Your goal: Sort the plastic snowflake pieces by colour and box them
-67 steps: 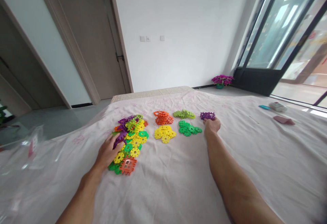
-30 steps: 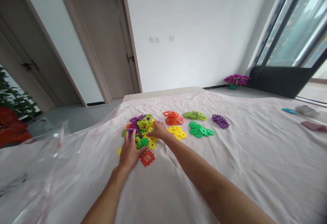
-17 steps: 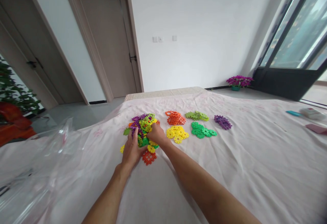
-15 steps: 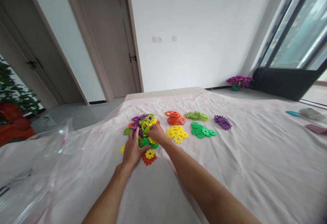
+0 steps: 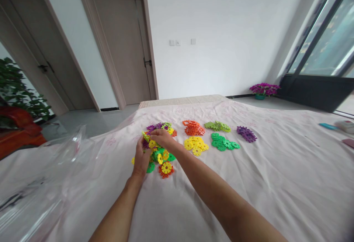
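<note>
A mixed pile of plastic snowflake discs (image 5: 159, 153) in purple, yellow, green and orange lies on the cloth. At its left side, my left hand (image 5: 141, 159) curls round some discs, its fingertips partly hidden. My right hand (image 5: 163, 139) reaches over the top with its fingers pinched at a light green snowflake disc (image 5: 146, 137) by the left fingertips. Just below the pile, a yellow disc (image 5: 166, 167) rests on orange ones. Right of my hands are single-colour groups: orange discs (image 5: 193, 128), yellow discs (image 5: 195, 144), light green discs (image 5: 218, 126), green discs (image 5: 223, 142) and purple discs (image 5: 246, 134).
A pale patterned cloth (image 5: 249, 197) covers the surface, with folds in it. Clear plastic wrapping (image 5: 41, 194) spreads over the left side. At the far right edge lie a blue item (image 5: 328, 126) and a whitish object (image 5: 346, 126).
My right hand has moved up and left across the pile, towards the left fingertips. Several yellow and green discs at the pile's front have shifted and show more. The camera view has turned slightly left.
</note>
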{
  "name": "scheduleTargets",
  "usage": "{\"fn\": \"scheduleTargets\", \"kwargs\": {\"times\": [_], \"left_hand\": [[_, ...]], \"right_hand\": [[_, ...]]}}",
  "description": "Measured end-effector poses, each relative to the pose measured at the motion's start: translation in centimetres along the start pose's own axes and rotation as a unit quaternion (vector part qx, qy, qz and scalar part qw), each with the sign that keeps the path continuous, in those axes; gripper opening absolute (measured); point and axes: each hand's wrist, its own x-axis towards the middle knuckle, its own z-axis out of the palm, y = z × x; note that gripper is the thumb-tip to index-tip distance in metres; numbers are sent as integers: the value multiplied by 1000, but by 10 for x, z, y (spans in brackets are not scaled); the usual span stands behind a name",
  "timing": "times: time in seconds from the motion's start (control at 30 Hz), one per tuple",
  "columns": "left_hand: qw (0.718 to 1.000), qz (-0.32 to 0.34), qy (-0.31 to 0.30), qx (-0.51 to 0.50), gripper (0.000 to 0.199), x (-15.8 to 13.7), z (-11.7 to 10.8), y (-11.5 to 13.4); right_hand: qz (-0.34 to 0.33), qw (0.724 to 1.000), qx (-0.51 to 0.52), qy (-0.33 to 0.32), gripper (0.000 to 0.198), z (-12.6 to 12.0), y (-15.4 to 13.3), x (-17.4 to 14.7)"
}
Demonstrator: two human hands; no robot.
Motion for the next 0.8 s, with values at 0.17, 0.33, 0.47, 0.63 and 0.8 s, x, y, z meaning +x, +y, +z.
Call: {"fn": "scheduleTargets", "kwargs": {"times": [0.17,0.33,0.47,0.63,0.8], "left_hand": [[999,-26,36,21,50,1,-5,8],[985,28,-5,170,66,-4,-2,14],[970,80,-6,230,63,-5,0,15],[964,95,56,242,46,-5,-1,20],[977,109,81,167,51,-6,-3,21]], "right_hand": [[-25,999,32,9,25,-24,-1,-13],[9,977,-196,83,28,-55,13,-35],[-14,940,-342,20,31,-60,30,-62],[-76,930,-359,4,30,-53,42,-83],[-100,950,-294,20,26,-61,46,-86]]}}
